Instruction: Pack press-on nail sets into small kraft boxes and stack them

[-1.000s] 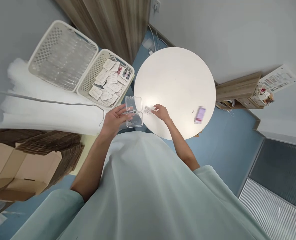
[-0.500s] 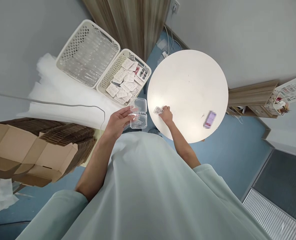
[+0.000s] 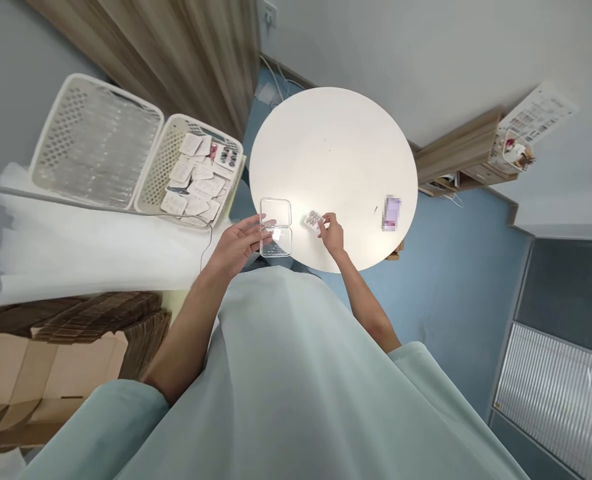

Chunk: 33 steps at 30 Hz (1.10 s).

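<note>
Plastic case [image 3: 283, 243] open in left hand [image 3: 234, 249]; right hand [image 3: 333, 237] holds card [image 3: 313, 219].

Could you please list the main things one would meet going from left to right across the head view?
Basket of clear items → basket of cards → left hand → clear case → small card → right hand → purple item → wooden shelf.

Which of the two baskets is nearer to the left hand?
The basket of cards; the other basket, holding clear plastic items, stands farther from the left hand.
</note>
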{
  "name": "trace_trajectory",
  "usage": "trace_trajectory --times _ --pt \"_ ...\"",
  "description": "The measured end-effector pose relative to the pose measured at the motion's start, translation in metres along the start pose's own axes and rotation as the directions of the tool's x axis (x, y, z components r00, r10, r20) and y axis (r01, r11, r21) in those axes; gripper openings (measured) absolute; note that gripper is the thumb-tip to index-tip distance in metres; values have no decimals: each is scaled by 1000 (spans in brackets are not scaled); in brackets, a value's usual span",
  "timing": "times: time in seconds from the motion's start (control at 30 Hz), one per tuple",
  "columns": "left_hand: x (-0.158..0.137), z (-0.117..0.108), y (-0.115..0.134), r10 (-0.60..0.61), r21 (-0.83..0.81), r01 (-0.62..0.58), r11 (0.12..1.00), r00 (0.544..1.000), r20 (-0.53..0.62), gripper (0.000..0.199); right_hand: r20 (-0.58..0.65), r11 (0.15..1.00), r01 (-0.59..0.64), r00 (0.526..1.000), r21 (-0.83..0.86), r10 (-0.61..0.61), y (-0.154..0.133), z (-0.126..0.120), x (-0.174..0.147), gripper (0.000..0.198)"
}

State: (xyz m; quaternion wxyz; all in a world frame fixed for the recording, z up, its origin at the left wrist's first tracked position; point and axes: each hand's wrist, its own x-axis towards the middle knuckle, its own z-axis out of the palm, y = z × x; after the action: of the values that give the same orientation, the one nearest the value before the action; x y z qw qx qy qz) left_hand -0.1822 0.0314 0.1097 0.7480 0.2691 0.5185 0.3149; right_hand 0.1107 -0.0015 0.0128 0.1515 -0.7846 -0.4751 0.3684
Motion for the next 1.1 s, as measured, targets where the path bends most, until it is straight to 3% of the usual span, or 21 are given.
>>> trace_trajectory --times 0.2,0.33,0.47,0.6,0.73,0.97,1.1 --pt "17 48 -8 -30 20 28 999 993 115 59 -142 982 -32 988 185 59 21 -58 -27 29" --pt "22 74 -11 -44 67 33 997 986 160 59 -242 930 25 968 368 70 26 -86 -42 37" --pt "24 92 -13 -52 93 37 995 985 163 59 -299 834 131 953 536 42 14 -110 -60 42" --pt "24 104 -17 -34 91 17 996 980 195 58 -235 758 191 971 624 -51 -8 -124 -77 39" --pt "26 115 -19 -39 79 23 997 977 211 58 -156 769 221 975 599 -158 -17 -125 -84 34" --pt "26 130 -22 -13 68 -3 998 972 233 63 -68 846 258 964 467 -256 -7 -122 -86 29" --pt "25 132 -22 5 82 -27 996 966 259 66 -56 886 343 938 311 -343 -3 -124 -86 28"
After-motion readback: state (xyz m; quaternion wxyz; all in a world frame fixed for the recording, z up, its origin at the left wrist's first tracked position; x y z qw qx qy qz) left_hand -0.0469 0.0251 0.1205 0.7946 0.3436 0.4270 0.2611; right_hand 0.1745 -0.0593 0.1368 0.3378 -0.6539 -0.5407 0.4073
